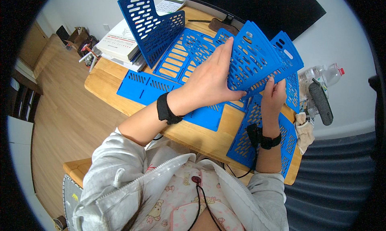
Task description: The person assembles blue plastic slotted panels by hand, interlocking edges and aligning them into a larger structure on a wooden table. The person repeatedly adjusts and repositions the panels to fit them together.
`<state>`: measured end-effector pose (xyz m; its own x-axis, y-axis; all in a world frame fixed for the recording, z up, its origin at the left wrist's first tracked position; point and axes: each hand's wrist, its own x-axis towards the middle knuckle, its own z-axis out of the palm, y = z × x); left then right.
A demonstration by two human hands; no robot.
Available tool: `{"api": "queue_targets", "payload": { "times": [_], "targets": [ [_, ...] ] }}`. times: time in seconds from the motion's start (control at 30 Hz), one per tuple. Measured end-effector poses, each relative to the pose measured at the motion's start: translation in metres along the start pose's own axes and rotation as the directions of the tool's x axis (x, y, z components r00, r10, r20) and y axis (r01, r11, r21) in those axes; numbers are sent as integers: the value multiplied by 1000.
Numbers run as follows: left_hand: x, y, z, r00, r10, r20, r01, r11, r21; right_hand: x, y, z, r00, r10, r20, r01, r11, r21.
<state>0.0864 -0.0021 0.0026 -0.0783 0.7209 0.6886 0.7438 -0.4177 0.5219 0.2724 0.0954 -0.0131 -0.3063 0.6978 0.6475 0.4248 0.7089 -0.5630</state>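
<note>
My left hand (211,76) is wrapped round the left side of a blue perforated plastic panel (255,56), its fingers along the upper edge and its thumb at the lower corner. The panel is tilted up above the desk. My right hand (274,96) pinches the lower edge of another blue panel (287,56) just behind and to the right of it. Where the two panels meet is hidden. Another blue slotted side panel (150,29) stands upright to the left, on a flat blue slotted panel (171,62) lying on the desk.
Blue strips (138,88) lie along the front of the wooden desk (106,84), with more blue panels (245,144) at right. Behind stands a black monitor (265,5). Books (118,42) are stacked at left; plastic bottles (331,72) and a grey case (320,102) sit at right.
</note>
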Motion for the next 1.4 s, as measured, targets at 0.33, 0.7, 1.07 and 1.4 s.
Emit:
{"api": "queue_targets", "payload": {
  "times": [0.33,0.7,1.07,1.4],
  "targets": [
    [0,1,-1,997,-55,50,58,997,-55,-1,0,-2,991,127,44,-123,988,-94],
    [0,0,0,997,-54,51,58,995,-76,-1,2,1,999,49,22,-50,997,51],
    [0,1,-3,997,-60,50,64,994,-93,-1,7,0,1000,23,-7,-23,1000,15],
    [-4,-3,1,999,-31,-16,29,996,-79,1,20,1,997,26,-69,-30,998,-61]
  ]
}}
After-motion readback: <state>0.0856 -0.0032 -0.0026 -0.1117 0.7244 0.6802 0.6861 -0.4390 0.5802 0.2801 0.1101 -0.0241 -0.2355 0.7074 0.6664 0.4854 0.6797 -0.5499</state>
